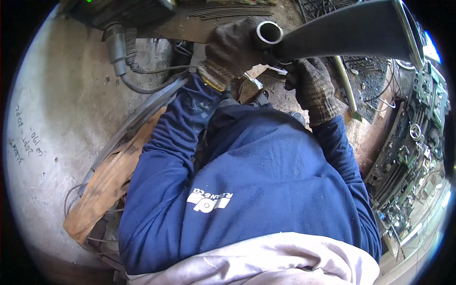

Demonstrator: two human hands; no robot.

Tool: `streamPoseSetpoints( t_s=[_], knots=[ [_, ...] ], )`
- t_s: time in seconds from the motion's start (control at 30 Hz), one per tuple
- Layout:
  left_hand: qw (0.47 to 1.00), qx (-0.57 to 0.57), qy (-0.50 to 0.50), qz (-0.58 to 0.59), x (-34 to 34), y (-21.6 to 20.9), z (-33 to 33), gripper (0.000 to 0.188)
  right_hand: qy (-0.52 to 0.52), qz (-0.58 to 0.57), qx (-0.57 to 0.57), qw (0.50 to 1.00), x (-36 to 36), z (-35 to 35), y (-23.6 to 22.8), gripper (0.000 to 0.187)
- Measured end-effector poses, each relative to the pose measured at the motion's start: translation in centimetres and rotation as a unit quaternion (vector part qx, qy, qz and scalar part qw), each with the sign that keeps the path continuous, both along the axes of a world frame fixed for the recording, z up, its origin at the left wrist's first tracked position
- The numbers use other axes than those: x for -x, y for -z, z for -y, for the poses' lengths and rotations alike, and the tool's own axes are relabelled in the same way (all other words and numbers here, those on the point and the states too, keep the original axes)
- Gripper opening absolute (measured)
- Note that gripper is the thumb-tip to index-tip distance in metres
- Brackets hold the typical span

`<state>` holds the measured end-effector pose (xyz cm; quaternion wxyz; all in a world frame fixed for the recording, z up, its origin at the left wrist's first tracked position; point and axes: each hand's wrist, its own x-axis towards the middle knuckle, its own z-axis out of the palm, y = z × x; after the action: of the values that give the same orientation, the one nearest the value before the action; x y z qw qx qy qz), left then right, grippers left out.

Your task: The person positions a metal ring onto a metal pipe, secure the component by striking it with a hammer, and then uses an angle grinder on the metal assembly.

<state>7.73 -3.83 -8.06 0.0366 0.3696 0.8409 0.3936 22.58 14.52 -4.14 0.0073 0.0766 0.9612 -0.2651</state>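
In a brown knit work glove, my left hand point(232, 47) is closed around a short metal tube point(270, 43) with a bright cut rim, its open end facing up. Right beside the tube begins a long dark flared piece point(346, 32), which widens to the right and ends in a grey rim. Whether it is joined to the tube, I cannot tell. My right hand point(313, 88), gloved too, is closed under the narrow end of this piece, its fingertips partly hidden. A small white strip point(278, 70) shows between my hands.
Thin metal rods point(230, 12) lie on the bench at the top. A grey cable connector point(116, 47) with a thick cable hangs at the upper left. A brown board point(109, 185) leans by my left arm. Cluttered metal parts and tools point(413, 156) fill the right side.
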Motion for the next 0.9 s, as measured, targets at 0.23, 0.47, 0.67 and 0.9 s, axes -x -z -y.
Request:
streamPoseSetpoints(
  t_s=[0.23, 0.47, 0.67, 0.9],
  knots=[
    [0.995, -0.074, 0.03, -0.057, 0.4, 0.4, 0.2, 0.077, 0.025, -0.001, 0.11, 0.994, 0.0, -0.4, 0.9, 0.038],
    [0.992, -0.124, 0.008, -0.034, 0.1, 0.5, 0.3, 0.071, 0.057, -0.024, 0.255, 0.965, -0.1, 0.5, 1.3, 0.028],
    [0.99, -0.061, -0.116, 0.05, -4.7, -2.3, 1.0, 0.049, -0.031, -0.093, -0.003, 0.995, -0.7, 0.3, 2.0, 0.031],
    [0.913, -0.129, -0.062, 0.382, -6.8, 0.9, 0.5, 0.03, 0.203, -0.037, 0.481, 0.852, 0.1, 1.8, 2.6, 0.032]
  ],
)
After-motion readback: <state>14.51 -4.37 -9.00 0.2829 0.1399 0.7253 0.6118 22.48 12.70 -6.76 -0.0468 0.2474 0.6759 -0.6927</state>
